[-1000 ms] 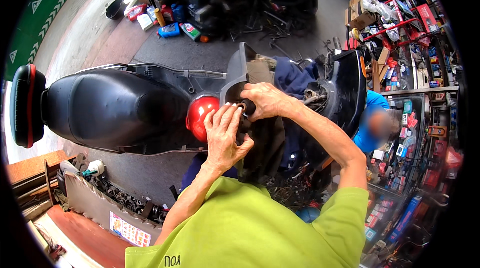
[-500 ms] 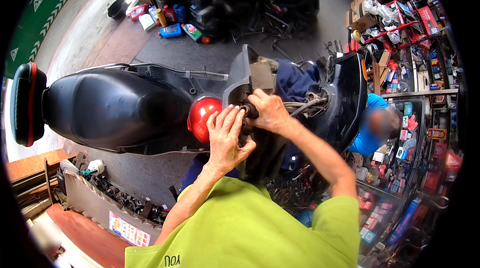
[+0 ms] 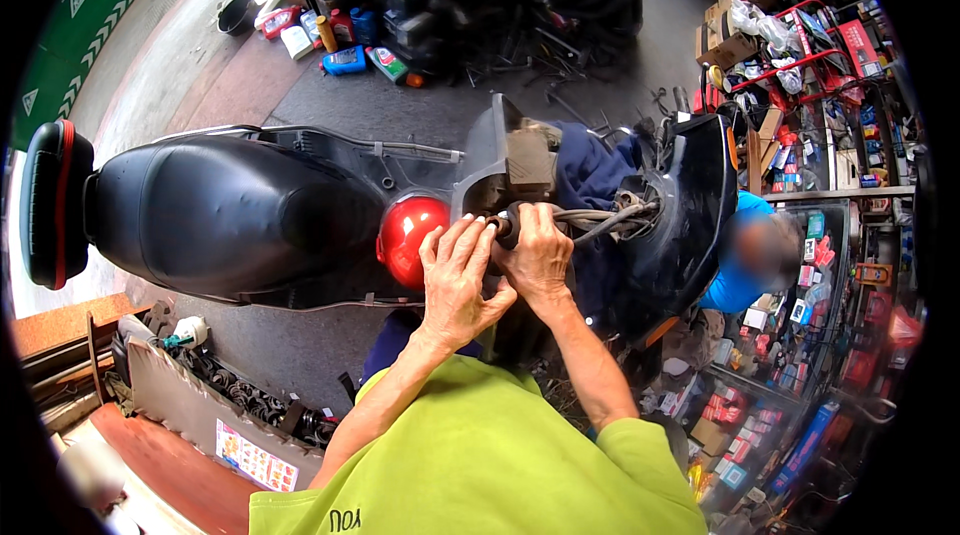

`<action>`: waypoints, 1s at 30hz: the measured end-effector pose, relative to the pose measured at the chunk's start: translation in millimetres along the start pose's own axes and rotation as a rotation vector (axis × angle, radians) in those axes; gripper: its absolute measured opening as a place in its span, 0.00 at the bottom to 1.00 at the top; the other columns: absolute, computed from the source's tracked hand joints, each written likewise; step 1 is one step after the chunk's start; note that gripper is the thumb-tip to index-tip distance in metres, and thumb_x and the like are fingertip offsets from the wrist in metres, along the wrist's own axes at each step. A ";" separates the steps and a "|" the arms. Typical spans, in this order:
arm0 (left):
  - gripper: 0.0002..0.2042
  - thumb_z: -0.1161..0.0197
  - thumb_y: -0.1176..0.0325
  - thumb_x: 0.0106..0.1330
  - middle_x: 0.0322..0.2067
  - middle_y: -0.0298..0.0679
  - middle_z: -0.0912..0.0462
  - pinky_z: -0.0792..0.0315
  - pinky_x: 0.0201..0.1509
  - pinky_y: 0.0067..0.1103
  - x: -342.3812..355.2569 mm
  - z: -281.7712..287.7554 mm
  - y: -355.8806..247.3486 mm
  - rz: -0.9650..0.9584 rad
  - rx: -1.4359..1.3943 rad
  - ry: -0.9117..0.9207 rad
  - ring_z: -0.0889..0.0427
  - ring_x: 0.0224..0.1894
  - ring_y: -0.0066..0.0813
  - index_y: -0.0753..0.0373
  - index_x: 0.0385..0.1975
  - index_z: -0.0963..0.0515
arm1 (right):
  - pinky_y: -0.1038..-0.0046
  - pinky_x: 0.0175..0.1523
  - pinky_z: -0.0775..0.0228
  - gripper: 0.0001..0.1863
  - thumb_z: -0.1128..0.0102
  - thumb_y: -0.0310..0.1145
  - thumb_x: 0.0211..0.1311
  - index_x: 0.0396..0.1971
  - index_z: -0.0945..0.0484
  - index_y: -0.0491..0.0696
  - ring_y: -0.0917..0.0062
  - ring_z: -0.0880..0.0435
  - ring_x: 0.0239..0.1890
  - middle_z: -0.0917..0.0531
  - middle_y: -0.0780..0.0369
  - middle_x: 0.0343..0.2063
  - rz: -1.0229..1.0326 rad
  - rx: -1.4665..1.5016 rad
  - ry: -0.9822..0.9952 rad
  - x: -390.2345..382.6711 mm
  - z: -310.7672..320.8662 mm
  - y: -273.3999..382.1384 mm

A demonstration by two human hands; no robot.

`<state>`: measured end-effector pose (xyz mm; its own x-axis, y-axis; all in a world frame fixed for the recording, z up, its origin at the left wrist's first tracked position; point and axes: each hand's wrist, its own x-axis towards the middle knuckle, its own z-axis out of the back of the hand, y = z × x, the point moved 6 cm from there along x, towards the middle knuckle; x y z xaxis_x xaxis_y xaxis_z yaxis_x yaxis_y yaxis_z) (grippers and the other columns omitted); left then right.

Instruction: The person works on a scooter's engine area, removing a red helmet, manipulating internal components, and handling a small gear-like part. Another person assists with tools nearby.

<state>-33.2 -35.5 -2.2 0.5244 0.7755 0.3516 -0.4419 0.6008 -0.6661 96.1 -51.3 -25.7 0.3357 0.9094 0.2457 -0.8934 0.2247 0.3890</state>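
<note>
A scooter with its front panels opened up stands across the view, and both hands work at its middle, right beside a round red helmet-like dome (image 3: 413, 240). My right hand (image 3: 535, 257) is wrapped round a short black cylindrical part (image 3: 512, 223), whose exact kind I cannot make out. Against the left end of that part, at a brownish ring, press the fingertips of my left hand (image 3: 458, 280); its thumb reaches below. Whatever lies under the fingers is hidden. Grey cables (image 3: 605, 220) run off rightward from the part into the scooter's open front.
The black seat (image 3: 210, 210) spans the left. A dark blue cloth (image 3: 595, 170) lies in the front section. At right, a person in a blue shirt (image 3: 745, 250) is close to the black front panel (image 3: 700, 205). Bottles (image 3: 345, 61) and tools lie on the far floor; glass cases (image 3: 830, 265) line the right.
My right hand has turned round the black part: its forearm now comes up more steeply from below, with the elbow drawn in to the left. My left hand stays nearly in place.
</note>
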 end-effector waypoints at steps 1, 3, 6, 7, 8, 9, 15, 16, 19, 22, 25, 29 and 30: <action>0.34 0.33 0.67 0.42 0.56 0.45 0.26 0.44 0.67 0.41 0.8 0.9 -0.7 -0.013 0.009 0.000 0.31 0.62 0.43 0.66 0.56 0.28 | 0.63 0.30 0.26 0.27 0.23 0.41 0.38 0.33 0.29 0.44 0.60 0.19 0.28 0.25 0.56 0.32 0.074 0.013 0.001 2.0 1.1 -1.9; 0.34 0.33 0.67 0.41 0.56 0.45 0.26 0.44 0.67 0.41 -0.2 -1.5 -1.4 -0.019 -0.008 0.003 0.31 0.62 0.43 0.66 0.56 0.28 | 0.63 0.31 0.25 0.27 0.23 0.42 0.35 0.31 0.28 0.44 0.61 0.19 0.28 0.26 0.56 0.31 0.196 0.015 0.106 8.3 -0.4 -10.5; 0.34 0.33 0.68 0.41 0.56 0.45 0.26 0.44 0.67 0.41 -0.2 -1.5 -0.8 -0.024 0.000 0.011 0.31 0.62 0.43 0.66 0.56 0.28 | 0.64 0.32 0.24 0.26 0.24 0.42 0.35 0.30 0.28 0.42 0.59 0.19 0.30 0.26 0.55 0.32 0.429 0.082 0.367 28.1 -5.3 -18.6; 0.34 0.33 0.68 0.41 0.56 0.45 0.26 0.44 0.67 0.41 -0.8 -1.7 -0.5 -0.022 0.005 0.013 0.31 0.62 0.43 0.66 0.56 0.28 | 0.62 0.34 0.24 0.26 0.25 0.41 0.36 0.31 0.27 0.42 0.58 0.19 0.32 0.25 0.54 0.32 0.531 0.129 0.432 38.0 -3.8 -15.7; 0.34 0.33 0.68 0.42 0.56 0.45 0.26 0.44 0.67 0.41 -0.7 -1.7 -0.4 -0.021 0.011 0.010 0.31 0.62 0.43 0.66 0.56 0.27 | 0.61 0.36 0.24 0.25 0.25 0.40 0.35 0.31 0.27 0.41 0.57 0.19 0.33 0.24 0.54 0.33 0.549 0.132 0.512 46.6 -6.6 -15.8; 0.34 0.33 0.68 0.42 0.56 0.45 0.26 0.44 0.67 0.40 -0.4 -1.9 -0.5 -0.020 0.017 0.007 0.31 0.63 0.43 0.66 0.56 0.27 | 0.61 0.38 0.24 0.25 0.25 0.40 0.35 0.31 0.27 0.41 0.56 0.19 0.34 0.24 0.53 0.33 0.564 0.135 0.592 51.4 -8.9 -14.1; 0.33 0.31 0.65 0.44 0.57 0.46 0.27 0.45 0.67 0.40 8.0 1.4 -4.7 -0.046 0.063 0.069 0.33 0.64 0.43 0.66 0.55 0.28 | 0.63 0.43 0.26 0.23 0.28 0.34 0.39 0.36 0.26 0.39 0.55 0.20 0.36 0.22 0.51 0.32 0.230 0.417 0.321 30.3 22.8 -36.5; 0.33 0.31 0.64 0.44 0.57 0.46 0.27 0.45 0.67 0.40 13.9 3.1 -3.5 -0.056 0.063 0.061 0.33 0.64 0.44 0.66 0.55 0.28 | 0.64 0.42 0.26 0.21 0.29 0.33 0.40 0.35 0.25 0.39 0.56 0.20 0.35 0.21 0.51 0.31 0.094 0.427 0.227 18.0 32.3 -45.6; 0.32 0.28 0.63 0.45 0.56 0.46 0.27 0.41 0.62 0.38 45.8 6.7 -10.6 -0.166 0.108 0.138 0.31 0.61 0.43 0.66 0.54 0.28 | 0.65 0.39 0.25 0.15 0.31 0.31 0.43 0.31 0.23 0.41 0.58 0.18 0.32 0.19 0.54 0.28 -0.204 0.404 0.054 -26.0 47.2 -62.1; 0.19 0.29 0.65 0.43 0.39 0.37 0.21 0.38 0.52 0.32 73.1 -32.1 -17.2 -0.353 0.406 0.549 0.25 0.49 0.32 0.62 0.37 0.23 | 0.66 0.38 0.25 0.12 0.31 0.28 0.44 0.29 0.23 0.42 0.59 0.18 0.31 0.19 0.56 0.27 -0.324 0.420 -0.027 -50.1 52.3 -65.1; 0.11 0.33 0.69 0.45 0.28 0.39 0.20 0.37 0.47 0.31 74.1 -69.8 -13.3 -0.527 0.536 0.809 0.20 0.36 0.35 0.60 0.29 0.23 | 0.66 0.38 0.26 0.12 0.31 0.27 0.44 0.29 0.23 0.44 0.60 0.19 0.31 0.20 0.57 0.28 -0.327 0.458 -0.104 -56.8 54.9 -60.8; 0.14 0.34 0.69 0.47 0.32 0.41 0.23 0.34 0.45 0.32 69.2 -70.7 -6.2 -0.547 0.508 0.835 0.19 0.37 0.35 0.62 0.35 0.24 | 0.66 0.37 0.25 0.13 0.30 0.28 0.45 0.30 0.23 0.44 0.61 0.19 0.31 0.20 0.57 0.28 -0.344 0.448 -0.172 -66.3 48.5 -65.5; 0.16 0.33 0.68 0.47 0.34 0.41 0.24 0.33 0.45 0.32 67.2 -73.6 -0.3 -0.569 0.496 0.829 0.19 0.38 0.37 0.63 0.37 0.25 | 0.66 0.37 0.25 0.13 0.29 0.28 0.45 0.31 0.23 0.44 0.61 0.18 0.31 0.20 0.57 0.28 -0.355 0.454 -0.186 -69.7 46.7 -66.0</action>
<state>55.7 2.1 -26.8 0.9832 0.1053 -0.1490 -0.1273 0.9809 -0.1469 145.6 -145.8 -27.0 0.6731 0.7205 0.1667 -0.5142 0.2940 0.8057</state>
